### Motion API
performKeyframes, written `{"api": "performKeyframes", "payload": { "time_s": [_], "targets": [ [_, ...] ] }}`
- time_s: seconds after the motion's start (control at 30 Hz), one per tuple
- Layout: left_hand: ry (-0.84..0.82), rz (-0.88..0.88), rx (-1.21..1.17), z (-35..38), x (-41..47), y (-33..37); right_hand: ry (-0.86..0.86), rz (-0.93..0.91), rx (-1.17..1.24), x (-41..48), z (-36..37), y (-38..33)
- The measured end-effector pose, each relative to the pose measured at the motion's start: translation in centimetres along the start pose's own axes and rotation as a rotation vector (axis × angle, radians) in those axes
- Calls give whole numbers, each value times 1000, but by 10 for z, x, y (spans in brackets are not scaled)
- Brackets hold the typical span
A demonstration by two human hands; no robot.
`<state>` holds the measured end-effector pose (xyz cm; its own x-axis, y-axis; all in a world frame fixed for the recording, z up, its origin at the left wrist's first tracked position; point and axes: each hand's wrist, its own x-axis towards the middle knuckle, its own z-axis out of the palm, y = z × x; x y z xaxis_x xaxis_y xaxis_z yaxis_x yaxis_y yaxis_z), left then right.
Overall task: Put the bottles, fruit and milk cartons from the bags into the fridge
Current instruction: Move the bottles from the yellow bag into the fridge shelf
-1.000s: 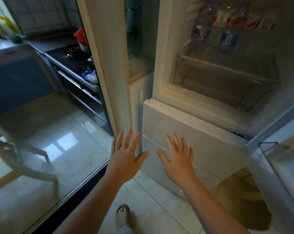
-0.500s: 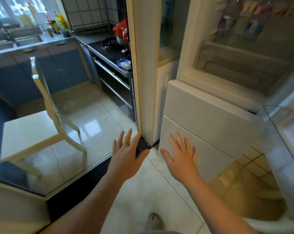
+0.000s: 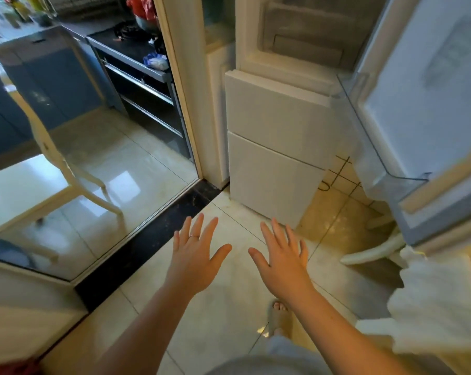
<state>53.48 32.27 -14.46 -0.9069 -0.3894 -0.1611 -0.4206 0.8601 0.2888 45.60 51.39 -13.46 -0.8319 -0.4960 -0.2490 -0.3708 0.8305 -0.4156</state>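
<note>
Empty and spread flat, the left hand (image 3: 195,259) and right hand (image 3: 283,259) are held palms-down above the tiled floor (image 3: 223,320), nothing gripped. Just beyond them, the fridge (image 3: 277,147) is seen with its lower drawers closed and its upper door (image 3: 423,104) swung open at right. A white bag (image 3: 440,301) is seen at the right edge.
</note>
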Motion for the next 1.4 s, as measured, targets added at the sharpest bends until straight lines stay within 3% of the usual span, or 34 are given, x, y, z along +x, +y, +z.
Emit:
{"api": "performKeyframes", "payload": {
  "time_s": [0.27,0.9,1.17,1.4],
  "targets": [
    [-109,156,-3,45,-52,95,14,146,20,-94,-3,95],
    [-181,415,-69,179,-170,465,183,375,29,-301,-118,431],
    [-223,563,-92,206,-170,567,270,500,105,-343,-153,522],
    [-244,673,-144,223,-126,648,325,622,85,-327,-189,583]
  ]
}}
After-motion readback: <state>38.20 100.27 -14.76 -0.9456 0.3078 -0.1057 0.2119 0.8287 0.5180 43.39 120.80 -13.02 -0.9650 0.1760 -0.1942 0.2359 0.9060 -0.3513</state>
